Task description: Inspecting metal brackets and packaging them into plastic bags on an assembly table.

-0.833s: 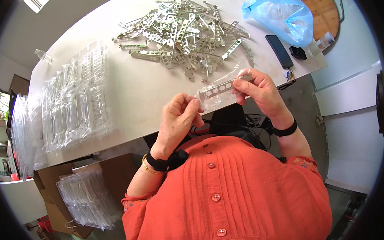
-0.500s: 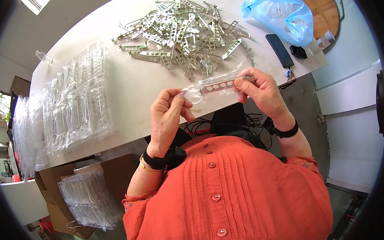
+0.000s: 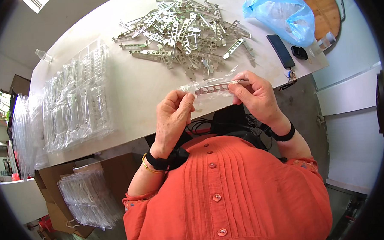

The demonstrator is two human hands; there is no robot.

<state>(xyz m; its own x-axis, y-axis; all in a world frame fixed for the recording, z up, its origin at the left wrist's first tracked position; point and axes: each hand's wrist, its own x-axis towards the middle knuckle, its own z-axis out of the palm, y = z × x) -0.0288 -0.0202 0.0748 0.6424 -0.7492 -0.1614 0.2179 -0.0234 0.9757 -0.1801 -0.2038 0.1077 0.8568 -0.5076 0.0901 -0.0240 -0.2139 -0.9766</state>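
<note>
Between my hands, over the table's near edge, is a flat metal strip with a row of round holes [image 3: 210, 89], mostly inside a clear plastic bag [image 3: 188, 86]. My left hand [image 3: 174, 114] pinches the bag's left end between thumb and fingers. On the other side my right hand [image 3: 255, 93] grips the strip's right end, its fingers hiding that end. Beyond them lies a loose heap of similar metal strips [image 3: 181, 32], overlapping in all directions.
Clear plastic trays with bagged strips [image 3: 77, 97] cover the table's left side. A cardboard box [image 3: 117, 174] with more clear packs [image 3: 88, 199] stands below. To the right are a blue plastic bag [image 3: 282, 17], a phone [image 3: 280, 51], keys [image 3: 290, 75] and a clear bottle [image 3: 325, 41].
The strip has slid left, deeper into the bag. My right hand has moved slightly left with it, and my hands are closer together.
</note>
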